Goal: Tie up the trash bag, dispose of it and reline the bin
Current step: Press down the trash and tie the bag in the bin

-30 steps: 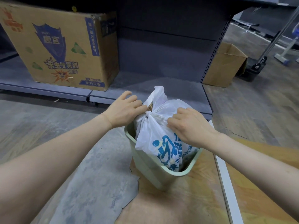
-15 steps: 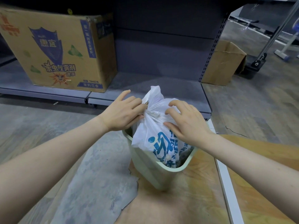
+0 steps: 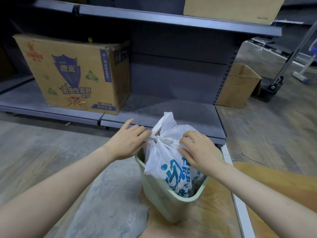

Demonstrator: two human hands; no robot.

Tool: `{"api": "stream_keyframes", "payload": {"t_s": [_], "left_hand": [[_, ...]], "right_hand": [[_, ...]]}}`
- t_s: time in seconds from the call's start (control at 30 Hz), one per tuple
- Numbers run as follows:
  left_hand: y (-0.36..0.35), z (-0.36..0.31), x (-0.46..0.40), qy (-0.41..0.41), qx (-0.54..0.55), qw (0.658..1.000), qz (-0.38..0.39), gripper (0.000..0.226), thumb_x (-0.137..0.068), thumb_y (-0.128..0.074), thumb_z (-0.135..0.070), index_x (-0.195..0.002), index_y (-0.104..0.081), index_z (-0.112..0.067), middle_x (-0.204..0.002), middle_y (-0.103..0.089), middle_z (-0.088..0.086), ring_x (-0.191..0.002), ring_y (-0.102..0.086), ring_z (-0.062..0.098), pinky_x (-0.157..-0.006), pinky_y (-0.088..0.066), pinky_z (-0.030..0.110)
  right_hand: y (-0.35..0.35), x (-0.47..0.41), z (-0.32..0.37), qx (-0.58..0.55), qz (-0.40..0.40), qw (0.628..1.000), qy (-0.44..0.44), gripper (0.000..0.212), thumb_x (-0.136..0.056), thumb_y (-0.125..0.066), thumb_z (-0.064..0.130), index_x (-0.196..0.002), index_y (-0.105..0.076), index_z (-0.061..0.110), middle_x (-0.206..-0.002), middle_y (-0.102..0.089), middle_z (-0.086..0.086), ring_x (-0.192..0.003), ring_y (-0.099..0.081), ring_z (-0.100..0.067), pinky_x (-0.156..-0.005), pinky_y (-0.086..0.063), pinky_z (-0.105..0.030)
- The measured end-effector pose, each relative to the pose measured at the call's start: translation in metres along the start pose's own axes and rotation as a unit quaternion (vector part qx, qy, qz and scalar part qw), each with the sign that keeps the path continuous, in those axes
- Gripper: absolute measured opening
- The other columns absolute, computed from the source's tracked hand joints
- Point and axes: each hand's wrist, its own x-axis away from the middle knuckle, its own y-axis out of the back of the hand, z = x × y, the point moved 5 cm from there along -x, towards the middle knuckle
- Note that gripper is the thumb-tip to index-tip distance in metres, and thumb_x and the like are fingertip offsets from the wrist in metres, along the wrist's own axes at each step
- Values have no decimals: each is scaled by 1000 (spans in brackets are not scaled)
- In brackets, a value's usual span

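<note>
A white plastic trash bag [image 3: 164,157] with blue print sits in a pale green bin [image 3: 173,208] on the floor, its top gathered into a knot above the rim. My left hand [image 3: 127,141] pinches the left tail of the knot. On the other side, my right hand [image 3: 200,150] pinches the right tail with thumb and curled fingers. One loose flap of the bag stands up behind the knot, with brown rubbish showing in the gap.
A grey metal shelf unit [image 3: 171,110] stands just behind the bin, with a large printed cardboard box [image 3: 77,74] on its bottom shelf. Another cardboard box [image 3: 238,86] sits on the floor at right. A torn grey mat [image 3: 106,203] lies left of the bin.
The view has tilted up, showing the upper shelf. My right hand has shifted from lying on the bag to pinching the right tail of the knot. The left hand keeps its hold.
</note>
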Motion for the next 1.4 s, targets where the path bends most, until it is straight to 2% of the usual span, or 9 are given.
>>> {"api": "stream_keyframes", "payload": {"t_s": [0.1,0.17,0.27,0.37,0.53,0.73,0.93,1.17,1.4], "left_hand": [[-2,0,-4,6,-4,1000,30,53,-100,-7,-39,-103,-56,-19,-86,-65,-4,-76,-66,16,-93,-48,48],[-2,-2,-9,6,-4,999,41,45,-98,-20,-39,-101,-60,-18,-84,-64,-4,-74,-66,16,-93,-48,50],[2,-5,-17,5,6,998,56,39,-91,-29,-36,-96,-62,-16,-77,-61,-3,-66,-65,17,-89,-49,51],[6,-8,-22,-1,25,995,93,50,-91,-18,-39,-100,-60,-14,-84,-63,-1,-75,-66,20,-98,-43,50],[9,-5,-21,35,21,965,260,39,-101,-23,-39,-125,-44,-17,-121,-53,-1,-114,-52,18,-115,-14,44],[17,-2,-16,51,2,953,299,39,-101,-27,-39,-130,-40,-16,-126,-51,0,-117,-53,19,-115,-17,47],[15,-10,-14,99,31,949,299,42,-102,-29,-37,-135,-36,-11,-127,-51,4,-116,-53,23,-113,-18,47],[22,-10,-17,126,54,951,279,46,-100,-35,-37,-135,-42,-8,-119,-56,7,-107,-57,29,-111,-21,48],[57,-10,-29,167,96,904,382,44,-99,-36,-33,-138,-33,-13,-137,-45,6,-126,-46,25,-116,-13,50]], "right_hand": [[6,-9,7,-40,-17,999,-16,33,-91,-39,37,-94,-61,13,-92,-61,-3,-79,-60,-24,-63,-46,-32],[11,-20,15,-58,-19,998,-13,37,-91,-38,39,-102,-61,12,-95,-62,-3,-82,-61,-25,-66,-49,-36],[14,-38,34,-79,57,995,0,40,-94,-40,41,-117,-57,12,-108,-59,-6,-95,-58,-27,-74,-47,-38],[11,-47,54,-43,155,987,17,43,-95,-44,42,-126,-48,13,-118,-49,-7,-105,-51,-26,-75,-40,-35],[18,-59,65,-63,175,982,-41,47,-88,-56,43,-120,-49,9,-117,-48,-10,-106,-51,-28,-69,-35,-33],[12,-60,68,-58,196,976,-74,51,-82,-68,33,-120,-45,8,-122,-47,-8,-111,-47,-28,-69,-35,-34],[6,-70,71,-13,157,982,-103,28,-89,-49,2,-117,-50,5,-122,-49,-10,-113,-48,-28,-70,-37,-32],[9,-84,60,-33,189,976,-101,24,-89,-42,-2,-109,-53,5,-112,-58,-12,-106,-55,-31,-67,-36,-32],[38,-86,57,-56,264,959,-81,26,-93,-41,1,-114,-54,4,-117,-56,-15,-107,-56,-32,-74,-43,-36]]}}
